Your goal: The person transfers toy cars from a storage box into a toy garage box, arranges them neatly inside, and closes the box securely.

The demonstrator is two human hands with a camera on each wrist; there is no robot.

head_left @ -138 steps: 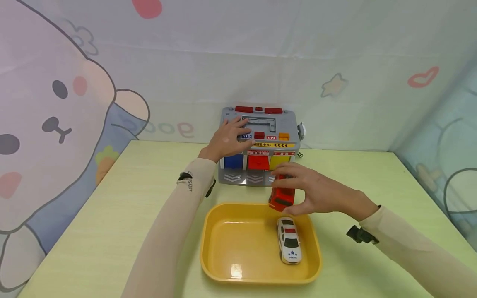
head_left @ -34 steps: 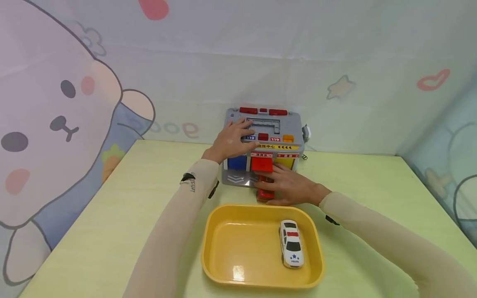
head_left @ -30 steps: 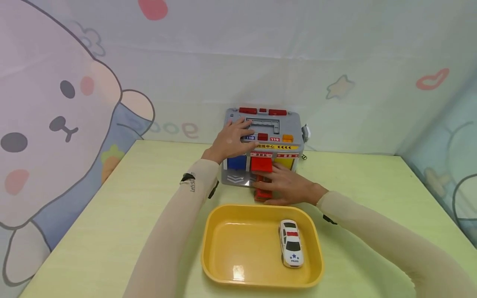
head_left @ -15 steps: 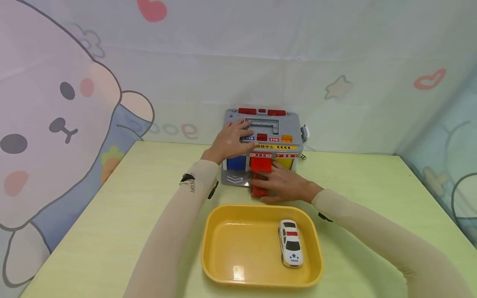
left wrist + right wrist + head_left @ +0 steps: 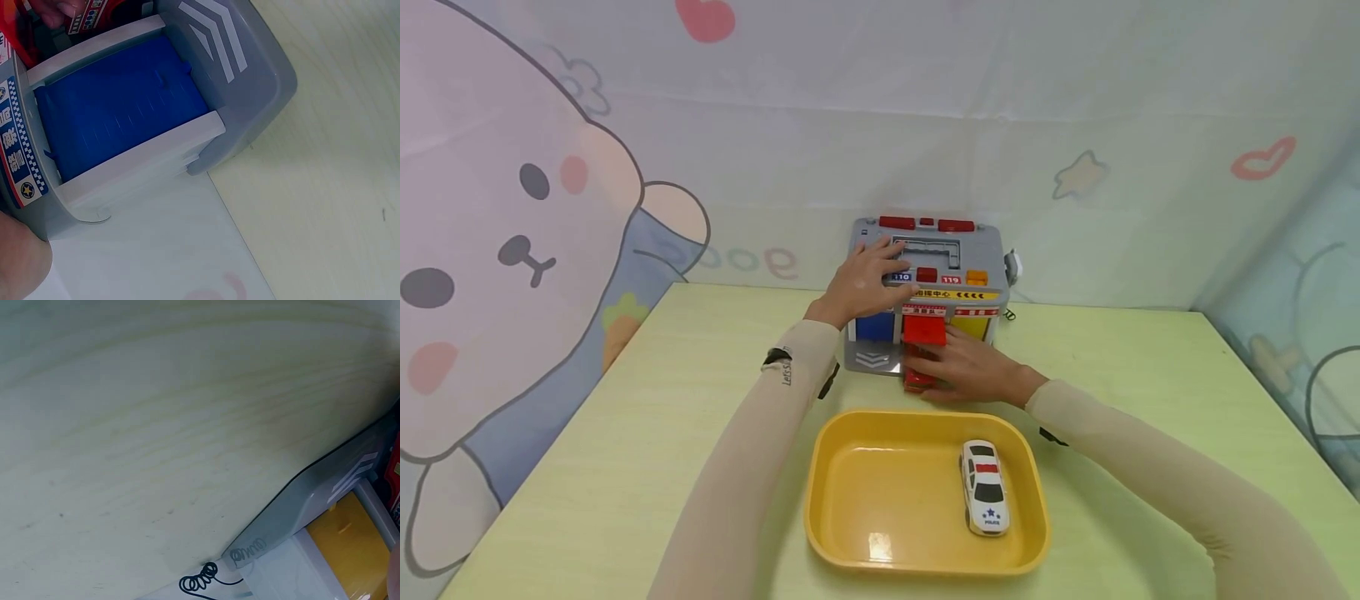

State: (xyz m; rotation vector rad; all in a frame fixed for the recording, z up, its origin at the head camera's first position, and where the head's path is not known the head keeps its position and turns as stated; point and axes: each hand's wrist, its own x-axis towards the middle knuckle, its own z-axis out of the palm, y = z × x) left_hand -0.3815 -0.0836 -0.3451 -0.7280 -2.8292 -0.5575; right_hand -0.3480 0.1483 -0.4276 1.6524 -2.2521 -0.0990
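Note:
A grey toy garage (image 5: 985, 243) stands at the back of the table with red light bars on its roof. My left hand (image 5: 861, 285) rests on the roof's left front, fingers spread. At the middle bay, under the raised red door (image 5: 925, 330), my right hand (image 5: 973, 367) holds a red toy car (image 5: 917, 382). The car is partly inside the bay, its rear still out over the ramp, and the fingers hide much of it. In the left wrist view the red car (image 5: 115, 14) shows beside the lowered blue door (image 5: 119, 106). The yellow door (image 5: 353, 547) on the right is down.
A yellow tray (image 5: 880, 570) sits in front of the garage, a white toy police car (image 5: 985, 492) in its right side. A coiled black cord (image 5: 199, 579) lies by the garage's right side. A printed cloth (image 5: 820, 150) hangs close behind.
The right hand has brought the red car from above the tray's back edge leftward to the middle bay, then pushed it farther in. The left hand stays on the roof.

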